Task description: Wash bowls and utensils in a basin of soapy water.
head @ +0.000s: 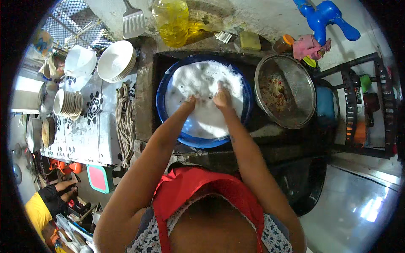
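A round blue plastic basin (204,144) full of white suds stands before me in a dark concrete sink. My left hand (190,100) dips into the foam at the middle, its fingertips hidden. Just to its right, my right hand (222,97) is partly in the suds, with one finger pointing up and the rest covered. Whether either hand holds anything under the foam does not show. Beside the basin on the right, a metal bowl (299,95) with food scraps leans at a tilt.
Stacked white bowls (115,61) and small cups (66,102) stand on the left counter beside a folded cloth (125,126). A bottle of yellow liquid (171,25), a soap bar (250,41) and a blue faucet (329,19) are behind. A person in yellow (38,208) is at lower left.
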Available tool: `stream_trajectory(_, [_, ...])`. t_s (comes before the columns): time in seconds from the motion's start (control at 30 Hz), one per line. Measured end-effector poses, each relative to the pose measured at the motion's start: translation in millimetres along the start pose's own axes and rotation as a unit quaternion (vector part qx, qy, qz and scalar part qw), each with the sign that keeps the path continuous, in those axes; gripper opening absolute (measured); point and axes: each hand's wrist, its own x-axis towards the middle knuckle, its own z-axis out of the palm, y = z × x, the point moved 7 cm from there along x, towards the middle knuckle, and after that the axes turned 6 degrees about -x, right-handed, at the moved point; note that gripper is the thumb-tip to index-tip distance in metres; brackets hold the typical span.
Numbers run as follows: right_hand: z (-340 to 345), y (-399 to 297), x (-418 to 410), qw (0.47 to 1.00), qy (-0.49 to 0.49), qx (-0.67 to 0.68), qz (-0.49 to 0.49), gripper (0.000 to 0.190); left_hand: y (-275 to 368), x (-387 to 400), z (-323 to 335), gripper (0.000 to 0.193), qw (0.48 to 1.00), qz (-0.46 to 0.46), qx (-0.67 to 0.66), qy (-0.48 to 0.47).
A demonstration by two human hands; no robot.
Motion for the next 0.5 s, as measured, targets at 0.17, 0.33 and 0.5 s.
stream_trajectory(0.17, [1.4, -11.0, -10.4, 0.959, -0.213, 0.088, 0.163, 0.05, -14.9, -11.0, -0.1, 0.044, 0.995, 0.016, 0.01, -0.102])
stream_trajectory(0.33, [28.4, -27.1, -52.2, 0.936, -0.327, -0.112, -0.069, 0.037, -9.9, -33.9, -18.9, 0.045, 0.98, 0.046, 0.02, -0.192])
stream_trajectory(0.5, [0.8, -19.9, -82.4, 0.971, -0.213, -0.066, 0.087, 0.052, 20.6, -73.1, -112.0, 0.058, 0.989, -0.051, -0.139, -0.002])
